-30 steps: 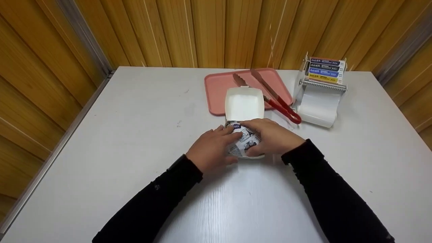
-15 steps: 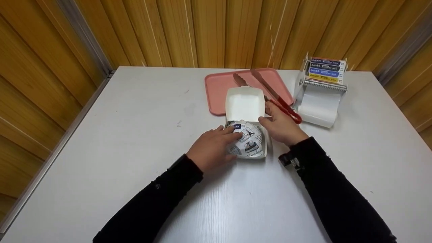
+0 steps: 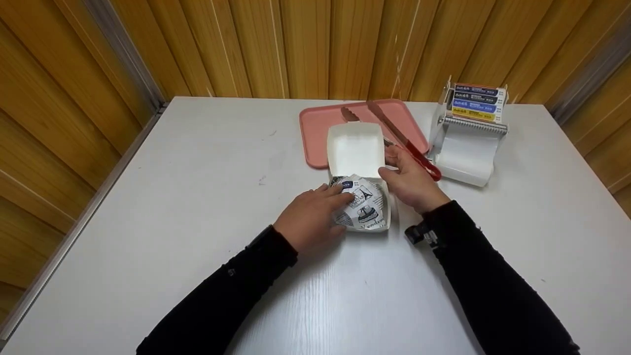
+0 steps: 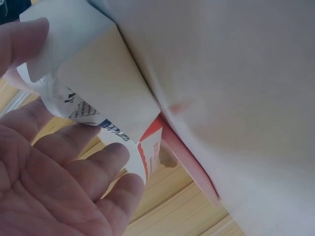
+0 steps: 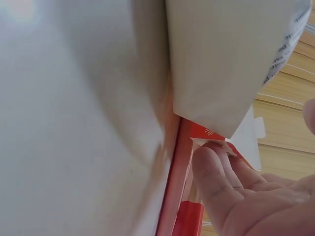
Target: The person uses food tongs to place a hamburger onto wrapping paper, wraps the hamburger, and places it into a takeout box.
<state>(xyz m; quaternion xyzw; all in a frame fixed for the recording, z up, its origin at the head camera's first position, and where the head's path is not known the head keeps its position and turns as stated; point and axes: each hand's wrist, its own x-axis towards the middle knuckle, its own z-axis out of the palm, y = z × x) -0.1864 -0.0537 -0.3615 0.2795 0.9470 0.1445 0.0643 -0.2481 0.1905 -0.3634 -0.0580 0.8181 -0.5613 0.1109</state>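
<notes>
A burger box lies open, its white lid [image 3: 356, 150] tilted back on the far side. Inside its base [image 3: 388, 217] sits a round bundle wrapped in printed paper [image 3: 365, 204], burger-like in shape. My left hand [image 3: 311, 217] rests on the bundle's left side with extended fingers, the thumb at the box's near left corner [image 4: 37, 44]. At the lid's right edge is my right hand [image 3: 411, 182]. Its fingers [image 5: 211, 169] reach behind the lid against the red outer face [image 5: 199, 130], while the thumb stands apart from it. The lid partly hides those fingertips in the head view.
A pink tray [image 3: 315, 138] lies behind the box, with red-handled tongs [image 3: 416, 155] across it, close to the right hand. Right of them stands a label or film dispenser [image 3: 475, 106] with a white roll [image 3: 466, 167]. Wood-pattern panels [image 3: 305, 49] border the white table [image 3: 222, 162].
My right hand has moved off the wrapped bundle to behind the lid's right edge. Over the last half second the lid has risen slightly. The left hand has stayed in place.
</notes>
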